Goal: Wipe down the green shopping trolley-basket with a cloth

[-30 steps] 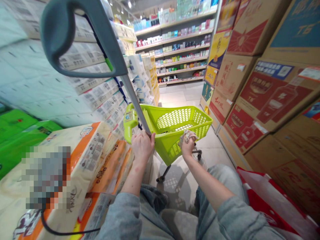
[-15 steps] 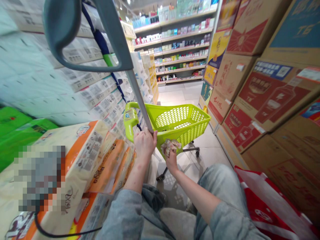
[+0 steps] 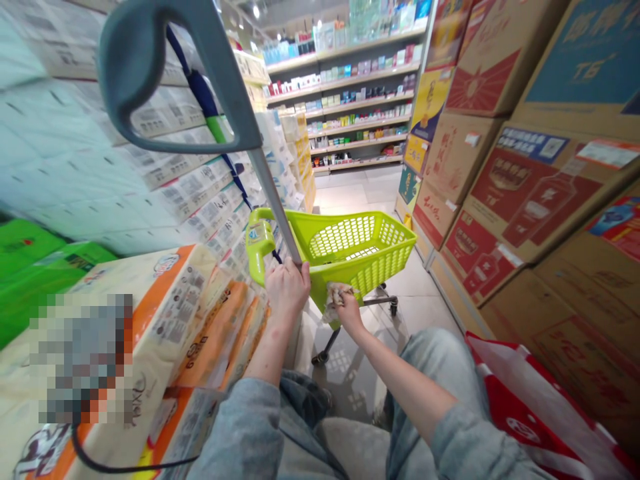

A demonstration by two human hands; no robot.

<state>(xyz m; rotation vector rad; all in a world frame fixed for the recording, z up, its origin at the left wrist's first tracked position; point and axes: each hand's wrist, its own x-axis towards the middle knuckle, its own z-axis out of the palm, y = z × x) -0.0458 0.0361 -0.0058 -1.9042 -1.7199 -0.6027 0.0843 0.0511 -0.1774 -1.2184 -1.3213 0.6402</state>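
At 12 o'clock: left hand [image 3: 286, 288] clenched round grey pole [image 3: 273, 193], steadying green basket cart [image 3: 370, 263]; right hand [image 3: 349, 310], 1 o'clock, bunches cloth [image 3: 333, 298], apparently against its rim.

We see bright, even light from ceiling lamps [image 3: 256, 9]. The green cart [image 3: 360, 267] casts a soft shadow on the glossy floor [image 3: 350, 373]. Edges bow strongly, and the stacked packs [image 3: 60, 167] at the left smear.

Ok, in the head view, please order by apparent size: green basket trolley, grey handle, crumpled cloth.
1. green basket trolley and grey handle (left hand on its pole): about alike; the handle is nearest the camera, so unranked.
2. crumpled cloth in the right hand: clearly smallest.
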